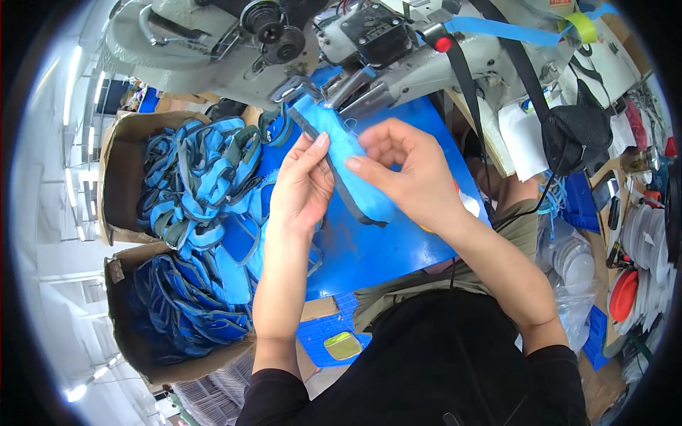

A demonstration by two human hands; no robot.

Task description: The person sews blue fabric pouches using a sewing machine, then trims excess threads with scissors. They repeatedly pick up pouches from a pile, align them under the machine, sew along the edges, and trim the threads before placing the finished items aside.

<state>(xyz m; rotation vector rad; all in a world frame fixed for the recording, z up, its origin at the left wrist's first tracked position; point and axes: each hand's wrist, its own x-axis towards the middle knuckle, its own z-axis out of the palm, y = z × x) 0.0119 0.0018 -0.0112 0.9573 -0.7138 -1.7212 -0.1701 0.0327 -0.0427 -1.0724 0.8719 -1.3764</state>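
A bright blue fabric strip (366,195) with dark grey edging runs from under the head of a sewing machine (419,78) toward me. Its far end lies at the presser foot (309,89). My left hand (305,181) grips the strip's dark left edge, thumb on top. At the right edge, my right hand (412,167) has its thumb on the fabric with the fingers curled; the exact hold is partly hidden. A loose thread (349,123) curls beside the strip, near my right fingertips.
Blue-and-grey fabric pieces fill a cardboard box (117,177) at the left. A nearer box (121,312) holds darker blue pieces. More pieces lie on the blue table (341,266). Black straps (465,106) and a black mesh pouch (575,138) hang at the right.
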